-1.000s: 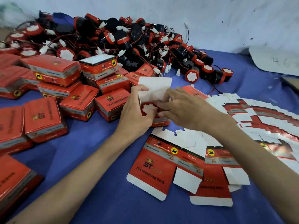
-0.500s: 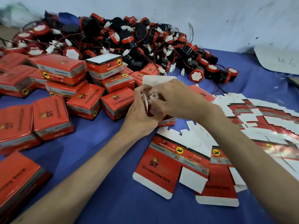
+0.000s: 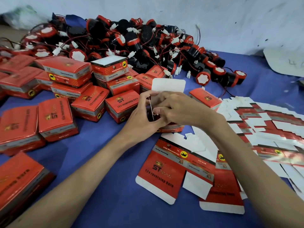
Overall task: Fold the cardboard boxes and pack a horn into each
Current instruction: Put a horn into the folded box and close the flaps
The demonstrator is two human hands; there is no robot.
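Both hands worked one box [image 3: 166, 89]: the left hand [image 3: 141, 117] and right hand [image 3: 179, 109] gripped its flaps, lid still up. Left of it lay many closed boxes [image 3: 92, 106]; behind it, a heap of loose horns [image 3: 131, 40]; right, flat blanks [image 3: 271, 127]. Blue cloth [image 3: 105, 203], white wall [image 3: 213, 18].

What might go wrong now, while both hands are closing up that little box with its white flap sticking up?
1. The left hand and right hand are tucking a side flap; the white lid flap is not yet shut, so the box could spring back open.
2. The horn inside is hidden, so I cannot tell whether its wire is clear. It may get pinched.
3. Finished boxes crowd close on the left; a nudge may topple the stacked ones.
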